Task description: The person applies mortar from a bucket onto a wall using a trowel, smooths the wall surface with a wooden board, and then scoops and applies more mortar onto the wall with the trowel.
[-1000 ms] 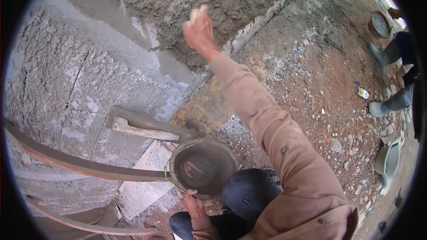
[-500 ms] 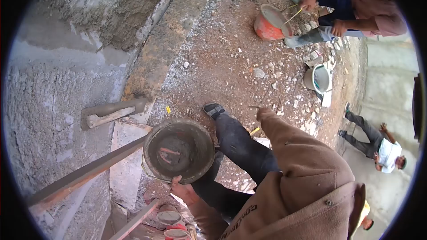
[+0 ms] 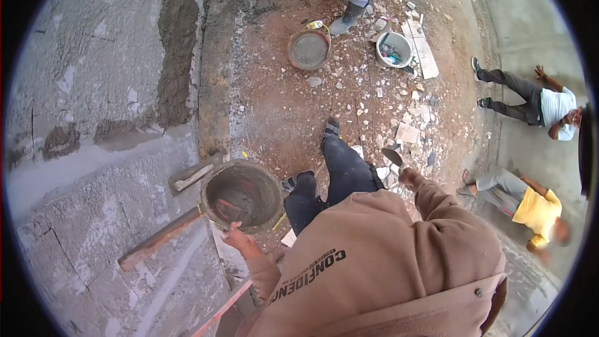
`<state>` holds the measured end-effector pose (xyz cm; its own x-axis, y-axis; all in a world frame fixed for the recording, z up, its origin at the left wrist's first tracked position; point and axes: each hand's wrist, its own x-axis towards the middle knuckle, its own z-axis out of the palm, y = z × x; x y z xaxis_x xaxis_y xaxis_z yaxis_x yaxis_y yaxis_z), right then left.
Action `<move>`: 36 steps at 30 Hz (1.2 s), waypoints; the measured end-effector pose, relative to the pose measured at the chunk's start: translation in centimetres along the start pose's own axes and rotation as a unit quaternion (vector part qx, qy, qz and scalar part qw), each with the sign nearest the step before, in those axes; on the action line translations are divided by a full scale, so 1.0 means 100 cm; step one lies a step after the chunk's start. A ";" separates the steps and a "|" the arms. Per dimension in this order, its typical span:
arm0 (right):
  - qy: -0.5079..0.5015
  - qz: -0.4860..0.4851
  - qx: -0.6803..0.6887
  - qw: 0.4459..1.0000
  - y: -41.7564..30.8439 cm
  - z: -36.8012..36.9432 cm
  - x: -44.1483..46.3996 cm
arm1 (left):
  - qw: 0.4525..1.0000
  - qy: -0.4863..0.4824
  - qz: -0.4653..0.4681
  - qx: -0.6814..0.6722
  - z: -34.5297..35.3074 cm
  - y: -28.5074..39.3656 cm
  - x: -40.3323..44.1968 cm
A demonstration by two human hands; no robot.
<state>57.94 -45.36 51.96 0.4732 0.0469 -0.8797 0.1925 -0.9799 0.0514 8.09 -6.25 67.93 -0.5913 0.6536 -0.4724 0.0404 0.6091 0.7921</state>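
Note:
My left hand point(image 3: 239, 240) grips the near rim of a bucket point(image 3: 274, 182) that holds some wet grey mortar, with a reddish strip visible inside. Out to the right, my right hand point(image 3: 410, 178) is closed around the handle of a trowel point(image 3: 393, 156), its metal blade pointing away from me over the rubble. A plastering float point(image 3: 194, 175) with a pale handle lies just left of the bucket. Beside it, a long wooden bar point(image 3: 159, 239) reaches from the bucket's side toward the lower left.
A rough, partly plastered wall point(image 3: 93, 200) fills the left. Ahead, a bucket of grey mortar point(image 3: 309, 50) stands near a crouching co-worker's boot point(image 3: 347, 20), beside a white bucket point(image 3: 394, 49). Broken tile pieces point(image 3: 409, 133) litter the ground. Two other people are at the right.
My view has turned. The trowel blade in my right hand now shows broadside. The co-worker has let go of the mortar bucket, which now stands on the ground.

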 end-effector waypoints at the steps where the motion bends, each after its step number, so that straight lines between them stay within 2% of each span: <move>1: -0.031 0.028 0.075 0.996 -0.011 -0.008 -0.018 | 0.996 -0.002 0.083 -0.024 0.005 -0.018 0.013; 2: -0.016 -0.058 0.069 0.996 0.021 0.017 0.022 | 0.985 -0.003 0.166 -0.048 0.011 -0.031 0.026; 3: 0.073 -0.181 -0.027 0.980 0.032 0.029 0.046 | 0.989 0.004 0.145 -0.042 0.027 -0.036 0.039; 4: 0.023 -0.234 -0.032 0.972 0.041 0.034 0.069 | 0.992 0.013 0.120 -0.030 0.035 -0.038 0.053; 5: -0.001 -0.221 0.006 0.975 0.044 0.034 0.085 | 0.995 0.025 0.094 -0.016 0.038 -0.038 0.055; 6: -0.023 -0.208 0.045 0.977 0.048 0.033 0.102 | 0.993 0.038 0.107 -0.017 0.053 -0.035 0.049; 7: -0.014 -0.128 0.130 0.983 0.033 0.030 0.117 | 0.991 0.048 0.122 -0.020 0.078 -0.028 0.046; 8: 0.017 -0.163 0.146 0.976 -0.011 -0.015 0.061 | 0.989 0.055 0.137 -0.020 0.104 -0.021 0.046; 10: 0.036 -0.215 0.166 0.962 0.005 0.002 0.105 | 0.996 0.060 0.066 0.011 0.156 -0.010 0.040; 12: 0.006 -0.067 0.365 0.928 -0.006 -0.025 0.094 | 0.999 0.038 0.013 0.015 0.220 0.046 -0.042; 15: 0.060 -0.033 0.357 0.931 -0.036 -0.093 0.030 | 1.000 0.000 0.017 -0.003 0.301 0.055 -0.051; 16: 0.032 -0.036 0.351 0.935 -0.037 -0.106 0.026 | 0.999 -0.012 0.032 -0.018 0.329 0.048 -0.041; 18: 0.018 -0.048 0.320 0.946 -0.033 -0.120 0.034 | 0.996 0.030 0.037 -0.069 0.395 0.038 -0.025; 20: 0.019 -0.053 0.286 0.957 -0.023 -0.123 0.052 | 0.997 -0.026 0.025 -0.072 0.445 0.065 -0.054; 22: 0.023 -0.054 0.263 0.963 -0.028 -0.143 0.067 | 0.992 -0.068 0.039 -0.098 0.509 0.053 -0.031; 24: 0.022 -0.052 0.247 0.967 -0.044 -0.170 0.084 | 0.993 -0.098 0.020 -0.067 0.564 0.064 -0.035; 26: 0.018 -0.056 0.229 0.972 -0.069 -0.209 0.098 | 0.988 -0.109 0.108 -0.011 0.636 0.036 -0.008; 27: 0.016 -0.063 0.222 0.973 -0.087 -0.232 0.109 | 0.971 -0.179 0.108 -0.114 0.650 0.058 -0.026; 29: 0.015 -0.076 0.211 0.974 -0.124 -0.277 0.125 | 0.971 -0.114 0.166 -0.131 0.702 0.068 -0.041; 30: 0.016 -0.085 0.205 0.975 -0.140 -0.299 0.132 | 0.978 -0.123 0.168 -0.034 0.696 0.105 -0.072; 32: 0.017 -0.108 0.192 0.975 -0.178 -0.341 0.148 | 0.972 -0.183 0.119 -0.090 0.714 0.151 -0.100; 34: 0.016 -0.136 0.170 0.976 -0.215 -0.382 0.165 | 0.961 -0.155 0.224 -0.051 0.759 0.152 -0.109; 36: 0.008 -0.164 0.139 0.977 -0.247 -0.420 0.185 | 0.958 -0.171 0.229 -0.005 0.766 0.191 -0.141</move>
<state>98.05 -12.17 54.31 0.4386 0.3679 -0.8199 0.0969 -0.9264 -0.3638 78.89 30.56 60.09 -0.2150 0.9613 -0.1722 0.2234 0.2201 0.9495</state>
